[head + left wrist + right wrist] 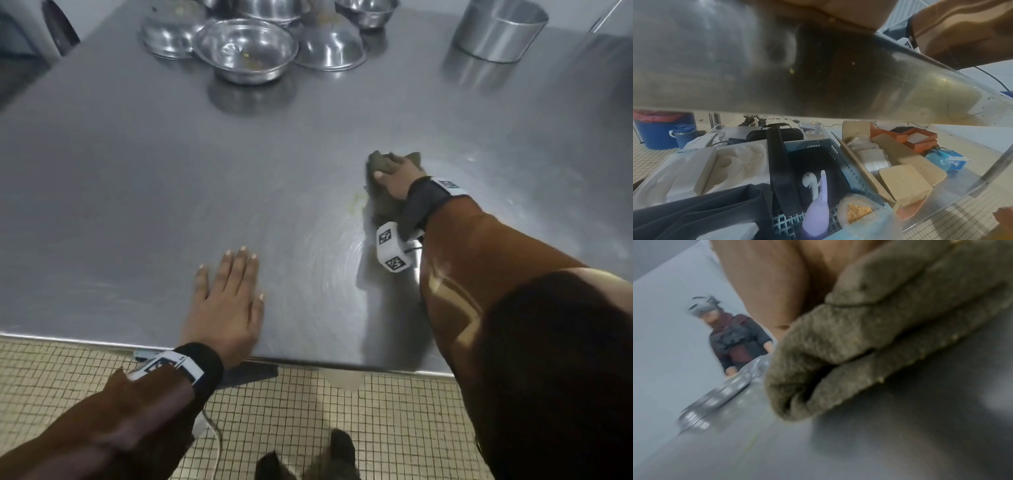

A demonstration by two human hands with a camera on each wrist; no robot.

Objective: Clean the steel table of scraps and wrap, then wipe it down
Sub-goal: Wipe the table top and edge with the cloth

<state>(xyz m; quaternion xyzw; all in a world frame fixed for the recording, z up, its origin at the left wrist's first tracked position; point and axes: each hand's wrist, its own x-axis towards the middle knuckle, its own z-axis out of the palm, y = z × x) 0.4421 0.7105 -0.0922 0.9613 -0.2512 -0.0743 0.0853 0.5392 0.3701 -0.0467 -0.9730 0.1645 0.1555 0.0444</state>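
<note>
The right hand (394, 174) presses a brown rag (378, 162) onto the steel table (137, 171) (fingers curled over it); the left hand (227, 301) lies flat, fingers wide.

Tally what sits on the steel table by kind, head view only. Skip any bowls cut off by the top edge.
Upright steel bowl: 1
Upturned steel bowls: 2
Steel canister: 1
Cloth, under the right hand: 1
Total: 5
</note>
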